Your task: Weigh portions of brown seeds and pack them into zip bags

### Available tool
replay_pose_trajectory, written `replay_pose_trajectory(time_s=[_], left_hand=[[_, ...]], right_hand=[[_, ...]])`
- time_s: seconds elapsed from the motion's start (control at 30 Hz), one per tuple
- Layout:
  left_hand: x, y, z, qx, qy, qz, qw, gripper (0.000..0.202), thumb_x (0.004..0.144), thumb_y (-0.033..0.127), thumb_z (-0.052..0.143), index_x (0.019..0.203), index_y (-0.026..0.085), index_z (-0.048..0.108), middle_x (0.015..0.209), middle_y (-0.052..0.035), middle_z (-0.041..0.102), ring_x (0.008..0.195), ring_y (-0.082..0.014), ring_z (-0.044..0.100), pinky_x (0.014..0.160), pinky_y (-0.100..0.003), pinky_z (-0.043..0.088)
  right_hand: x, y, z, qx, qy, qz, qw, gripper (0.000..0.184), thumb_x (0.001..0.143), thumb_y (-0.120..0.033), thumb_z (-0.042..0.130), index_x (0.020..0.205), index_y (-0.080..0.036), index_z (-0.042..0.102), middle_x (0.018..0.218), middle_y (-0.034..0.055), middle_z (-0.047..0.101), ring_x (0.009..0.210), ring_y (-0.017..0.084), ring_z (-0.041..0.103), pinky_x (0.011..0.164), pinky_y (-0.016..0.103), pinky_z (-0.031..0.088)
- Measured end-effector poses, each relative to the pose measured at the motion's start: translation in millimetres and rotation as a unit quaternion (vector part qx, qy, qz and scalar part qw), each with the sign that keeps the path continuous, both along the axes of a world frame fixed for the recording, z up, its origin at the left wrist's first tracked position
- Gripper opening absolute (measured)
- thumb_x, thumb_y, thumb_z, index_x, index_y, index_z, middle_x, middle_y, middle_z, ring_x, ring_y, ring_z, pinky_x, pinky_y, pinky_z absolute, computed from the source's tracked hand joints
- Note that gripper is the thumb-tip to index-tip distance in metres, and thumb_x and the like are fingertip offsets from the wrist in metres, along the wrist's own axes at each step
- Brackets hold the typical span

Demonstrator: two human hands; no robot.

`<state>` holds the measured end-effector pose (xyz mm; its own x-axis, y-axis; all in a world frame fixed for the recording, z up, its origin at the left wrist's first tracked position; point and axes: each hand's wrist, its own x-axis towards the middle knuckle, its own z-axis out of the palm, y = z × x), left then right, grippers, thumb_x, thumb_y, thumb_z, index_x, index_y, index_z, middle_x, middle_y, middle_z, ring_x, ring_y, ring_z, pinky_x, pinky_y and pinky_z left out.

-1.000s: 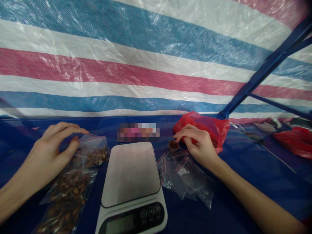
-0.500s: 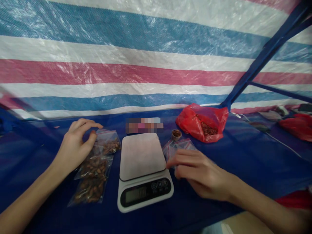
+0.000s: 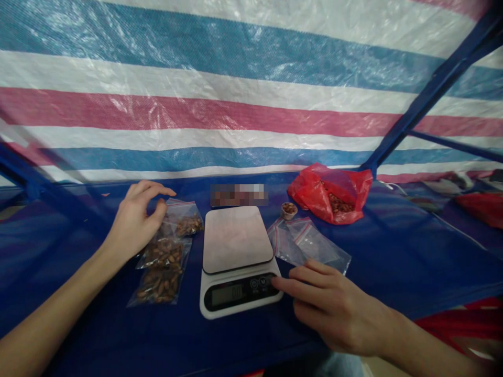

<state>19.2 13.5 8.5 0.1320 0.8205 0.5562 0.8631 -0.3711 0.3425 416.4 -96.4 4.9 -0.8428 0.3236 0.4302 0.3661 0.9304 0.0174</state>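
Note:
A white kitchen scale [image 3: 237,251] with a bare grey platform stands in the middle of the blue table [image 3: 393,251]. My right hand [image 3: 334,309] lies at its front right corner, fingers stretched, the index fingertip touching the button panel. My left hand [image 3: 135,220] rests over the top of a row of clear zip bags filled with brown nuts [image 3: 167,259], left of the scale; its fingers are curved and apart, holding nothing. Empty zip bags [image 3: 308,243] lie right of the scale.
A small cup of nuts [image 3: 288,210] and a red plastic bag of nuts [image 3: 334,193] sit behind the empty bags. Another red bag [image 3: 481,207] lies far right. A striped tarp wall [image 3: 236,104] and blue frame poles [image 3: 424,94] close the back.
My right hand left the small cup, drew back toward me and now touches the scale's button panel. The view has pulled back from the table. My left hand stays on the filled bags.

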Motion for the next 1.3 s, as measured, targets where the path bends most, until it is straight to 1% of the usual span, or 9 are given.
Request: replay_pose_trajectory(time_s=[0.2, 0.4, 0.5, 0.57, 0.63, 0.7, 0.9, 1.17, 1.3], left_hand=[[0, 0, 0.5, -0.007, -0.001, 0.003, 1.000, 0.030, 0.097, 0.029, 0.046, 0.106, 0.019, 0.073, 0.107, -0.0088, 0.067, 0.111, -0.0281, 0.061, 0.106, -0.049, 0.048], [-3, 2, -2.3, 0.009, -0.014, 0.007, 1.000, 0.027, 0.093, 0.029, 0.047, 0.103, 0.026, 0.071, 0.105, -0.0074, 0.068, 0.111, -0.0296, 0.063, 0.105, -0.049, 0.048], [-4, 3, -3.7, 0.010, -0.016, 0.004, 1.000, 0.027, 0.093, 0.029, 0.047, 0.102, 0.024, 0.072, 0.105, -0.0083, 0.068, 0.110, -0.0305, 0.063, 0.104, -0.050, 0.049], [-5, 4, -4.6, 0.011, -0.016, 0.004, 1.000, 0.027, 0.093, 0.028, 0.047, 0.103, 0.024, 0.072, 0.105, -0.0082, 0.068, 0.110, -0.0301, 0.063, 0.103, -0.050, 0.049], [-6, 5, -5.7, 0.012, -0.014, 0.003, 1.000, 0.027, 0.094, 0.028, 0.047, 0.104, 0.024, 0.071, 0.105, -0.0079, 0.068, 0.109, -0.0295, 0.062, 0.103, -0.050, 0.049], [-7, 5, -6.9, 0.013, -0.013, 0.000, 1.000, 0.027, 0.095, 0.028, 0.046, 0.105, 0.024, 0.071, 0.106, -0.0077, 0.068, 0.109, -0.0292, 0.062, 0.103, -0.050, 0.049], [-7, 6, -8.4, 0.017, -0.015, -0.006, 1.000, 0.026, 0.094, 0.026, 0.048, 0.103, 0.023, 0.072, 0.105, -0.0077, 0.067, 0.108, -0.0301, 0.062, 0.101, -0.051, 0.048], [-7, 5, -10.0, 0.016, -0.014, -0.016, 1.000, 0.026, 0.096, 0.024, 0.047, 0.105, 0.022, 0.072, 0.107, -0.0078, 0.066, 0.109, -0.0292, 0.061, 0.100, -0.050, 0.048], [-7, 5, -10.4, 0.016, -0.012, -0.018, 1.000, 0.027, 0.096, 0.025, 0.047, 0.106, 0.023, 0.072, 0.107, -0.0071, 0.066, 0.109, -0.0280, 0.061, 0.099, -0.047, 0.048]], right_hand=[[-3, -1, -2.7, -0.040, 0.007, -0.016, 0.999, 0.029, 0.094, -0.005, 0.043, 0.078, -0.021, 0.061, 0.121, 0.0089, 0.079, 0.081, 0.022, 0.065, 0.078, 0.042, 0.051], [4, 12, 4.4, -0.050, 0.058, -0.002, 0.997, 0.024, 0.087, 0.000, 0.046, 0.085, -0.020, 0.059, 0.121, 0.0094, 0.077, 0.092, 0.023, 0.067, 0.077, 0.040, 0.049], [16, 39, 9.4, -0.036, 0.134, -0.095, 0.986, 0.028, 0.091, 0.001, 0.049, 0.098, -0.022, 0.063, 0.123, 0.0097, 0.073, 0.106, 0.025, 0.067, 0.089, 0.043, 0.052], [24, 61, 9.6, -0.057, 0.155, -0.172, 0.971, 0.032, 0.095, -0.006, 0.055, 0.119, -0.024, 0.064, 0.131, 0.0115, 0.068, 0.121, 0.029, 0.063, 0.101, 0.049, 0.051], [30, 82, 5.8, -0.098, 0.153, -0.222, 0.958, 0.046, 0.096, -0.018, 0.065, 0.141, -0.025, 0.055, 0.136, 0.0138, 0.065, 0.128, 0.032, 0.061, 0.107, 0.054, 0.050], [33, 99, -1.2, -0.142, 0.155, -0.240, 0.948, 0.060, 0.095, -0.028, 0.072, 0.149, -0.025, 0.046, 0.131, 0.0132, 0.066, 0.125, 0.033, 0.063, 0.107, 0.057, 0.051], [27, 115, -8.7, -0.200, 0.186, -0.247, 0.930, 0.055, 0.094, -0.027, 0.071, 0.144, -0.027, 0.047, 0.109, 0.0054, 0.072, 0.107, 0.028, 0.070, 0.104, 0.053, 0.053], [-21, 95, 40.0, -0.213, 0.209, -0.176, 0.938, 0.063, 0.092, -0.024, 0.075, 0.147, -0.031, 0.046, 0.115, 0.0044, 0.073, 0.112, 0.027, 0.071, 0.106, 0.051, 0.054], [-53, 81, 43.5, -0.241, 0.171, -0.127, 0.947, 0.063, 0.093, -0.022, 0.075, 0.148, -0.032, 0.046, 0.124, 0.0046, 0.072, 0.125, 0.026, 0.066, 0.113, 0.051, 0.050]])
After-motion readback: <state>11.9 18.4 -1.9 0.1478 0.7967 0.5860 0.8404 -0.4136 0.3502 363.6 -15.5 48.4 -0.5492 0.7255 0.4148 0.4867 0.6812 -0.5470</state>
